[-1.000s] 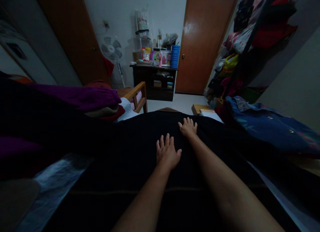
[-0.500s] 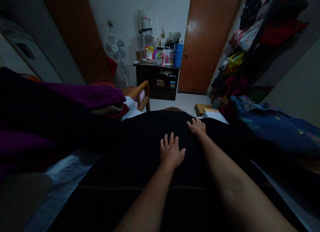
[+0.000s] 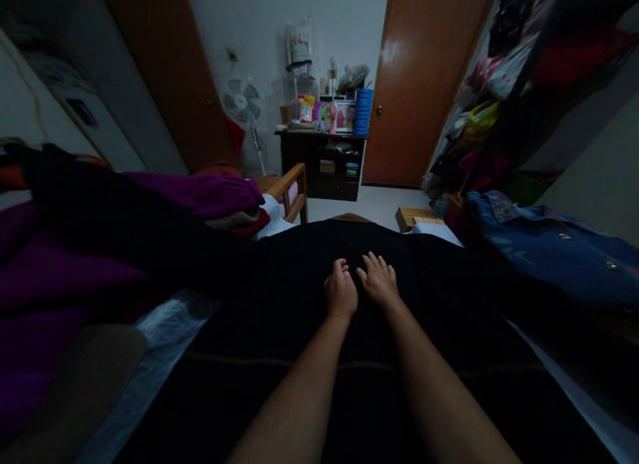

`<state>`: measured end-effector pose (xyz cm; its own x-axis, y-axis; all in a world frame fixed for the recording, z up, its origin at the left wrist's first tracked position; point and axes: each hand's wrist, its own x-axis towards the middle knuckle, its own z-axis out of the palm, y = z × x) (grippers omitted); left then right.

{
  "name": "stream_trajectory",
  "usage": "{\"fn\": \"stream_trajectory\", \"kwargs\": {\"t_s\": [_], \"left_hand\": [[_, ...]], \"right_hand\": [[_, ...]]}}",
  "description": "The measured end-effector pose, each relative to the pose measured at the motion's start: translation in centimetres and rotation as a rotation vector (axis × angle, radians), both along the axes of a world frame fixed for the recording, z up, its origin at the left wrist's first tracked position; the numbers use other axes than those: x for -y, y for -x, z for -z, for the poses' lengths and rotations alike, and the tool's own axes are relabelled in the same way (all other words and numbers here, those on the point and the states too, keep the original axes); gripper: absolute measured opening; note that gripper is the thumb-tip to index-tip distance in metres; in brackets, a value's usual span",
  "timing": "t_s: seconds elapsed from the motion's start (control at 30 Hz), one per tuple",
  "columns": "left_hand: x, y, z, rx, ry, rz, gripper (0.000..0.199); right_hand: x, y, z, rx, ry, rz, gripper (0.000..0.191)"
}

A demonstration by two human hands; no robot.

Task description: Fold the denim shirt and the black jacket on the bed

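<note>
A large black garment (image 3: 299, 331) lies spread out in front of me, one dark sleeve stretching off to the left and another to the right. Near its upper middle, my left hand (image 3: 341, 292) is turned on its side with the fingers curled together; whether it pinches any cloth is too dark to tell. Just right of it, my right hand (image 3: 379, 277) rests on the black cloth, palm down with fingers apart, holding nothing. A small gap separates the two hands.
Purple clothing (image 3: 190, 194) is piled at the left, and a folded denim garment (image 3: 554, 244) lies at the right. Beyond the far edge stand a wooden chair (image 3: 294, 191), a wooden box (image 3: 412, 218), a white fan (image 3: 243, 103) and a dark cabinet (image 3: 319, 164).
My left hand has moved slightly forward, turned sideways and curled its fingers. My right hand has come left and a little back, closer to the left one. The view has shifted slightly left.
</note>
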<state>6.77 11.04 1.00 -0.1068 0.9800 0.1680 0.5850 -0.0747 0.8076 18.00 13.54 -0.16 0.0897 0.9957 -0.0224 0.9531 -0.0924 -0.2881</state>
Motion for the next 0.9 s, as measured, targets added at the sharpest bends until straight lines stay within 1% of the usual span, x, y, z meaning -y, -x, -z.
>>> {"fn": "stream_trajectory", "kwargs": {"t_s": [0.1, 0.17, 0.27, 0.33, 0.37, 0.43, 0.47, 0.5, 0.57, 0.6, 0.63, 0.7, 0.77, 0.8, 0.83, 0.9], "left_hand": [[0.0, 0.1, 0.4, -0.245, -0.043, 0.046, 0.032], [-0.1, 0.5, 0.7, -0.376, -0.044, 0.073, 0.031], [-0.5, 1.2, 1.2, -0.509, 0.014, 0.094, 0.037], [-0.7, 1.6, 1.2, -0.583, 0.064, 0.093, 0.045], [-1.0, 1.8, 1.0, -0.617, 0.087, 0.096, 0.047], [-1.9, 2.2, 0.0, -0.690, 0.143, 0.154, 0.047], [-2.6, 2.5, -0.7, -0.722, 0.169, 0.194, 0.045], [-3.5, 3.0, -1.6, -0.761, 0.215, 0.264, 0.043], [-5.8, 4.2, -3.4, -0.772, 0.241, 0.293, 0.030], [-7.1, 5.0, -4.1, -0.777, 0.242, 0.273, 0.027], [-8.4, 5.8, -4.6, -0.782, 0.223, 0.235, 0.029], [-10.8, 7.6, -5.1, -0.796, 0.158, 0.135, 0.037], [-12.8, 9.3, -4.8, -0.822, 0.102, -0.002, 0.041], [-13.6, 10.0, -4.5, -0.832, 0.119, -0.052, 0.042], [-14.4, 10.6, -4.1, -0.835, 0.152, -0.072, 0.041], [-15.6, 11.6, -3.6, -0.839, 0.217, -0.063, 0.040]], "right_hand": [[0.2, 0.4, -0.3, 0.061, 0.035, 0.005, 0.063], [0.1, 0.5, -0.4, 0.084, 0.048, 0.013, 0.064], [0.0, 0.5, -0.4, 0.077, 0.039, 0.021, 0.062], [0.0, 0.6, -0.4, 0.058, 0.040, 0.028, 0.061], [0.1, 0.6, -0.5, 0.048, 0.039, 0.032, 0.060], [0.1, 0.9, -0.7, 0.020, 0.013, 0.023, 0.057], [0.2, 1.1, -0.8, -0.001, -0.012, -0.007, 0.055], [0.2, 1.3, -0.8, -0.025, -0.038, -0.053, 0.053], [0.2, 1.7, -0.9, -0.067, -0.070, -0.163, 0.050], [0.3, 1.9, -1.0, -0.077, -0.071, -0.205, 0.050], [0.3, 2.1, -1.0, -0.077, -0.065, -0.230, 0.051], [0.3, 2.4, -0.9, -0.055, -0.046, -0.245, 0.055], [0.3, 2.6, -0.8, -0.033, -0.030, -0.250, 0.058], [0.2, 2.7, -0.8, -0.028, -0.023, -0.250, 0.059], [0.2, 2.7, -0.8, -0.025, -0.016, -0.248, 0.059], [0.2, 2.7, -0.8, -0.021, -0.009, -0.241, 0.060]]}}
